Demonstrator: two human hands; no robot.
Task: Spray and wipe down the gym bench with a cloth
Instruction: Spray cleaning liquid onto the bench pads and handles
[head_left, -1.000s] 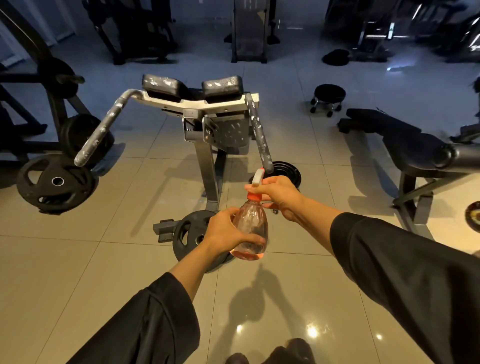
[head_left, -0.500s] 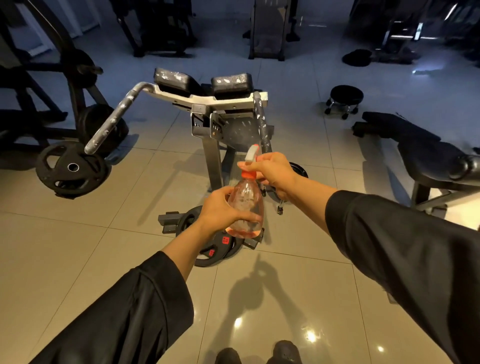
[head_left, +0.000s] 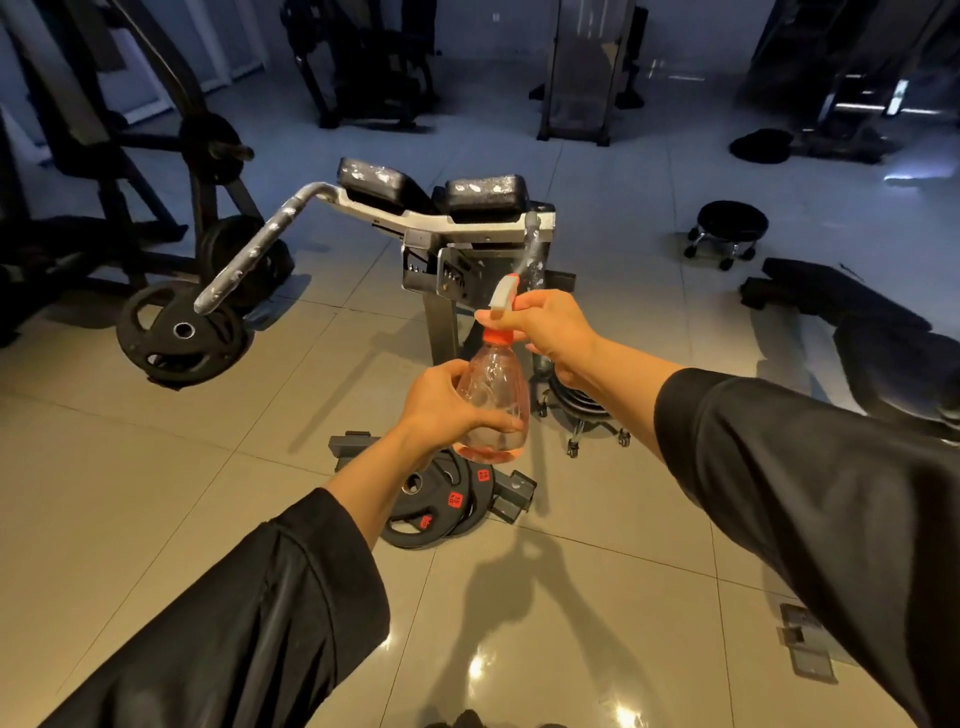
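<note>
Pink-tinted clear plastic, the spray bottle (head_left: 493, 402) looks light, thin-walled and nearly empty, probably slick; best held round the belly. It stands upright in mid-air before the gym bench (head_left: 441, 208), nozzle aimed at it. Left hand (head_left: 447, 402) wraps the body; right hand (head_left: 550, 327) grasps the trigger head.

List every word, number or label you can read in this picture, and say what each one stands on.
Red labels on the stacked weight plates near the machine's foot: digits too blurred to read for certain.
Spray bottle: no print visible.
Machine's adjustment plate: small marks, unreadable.
Nothing else carries readable text.
</note>
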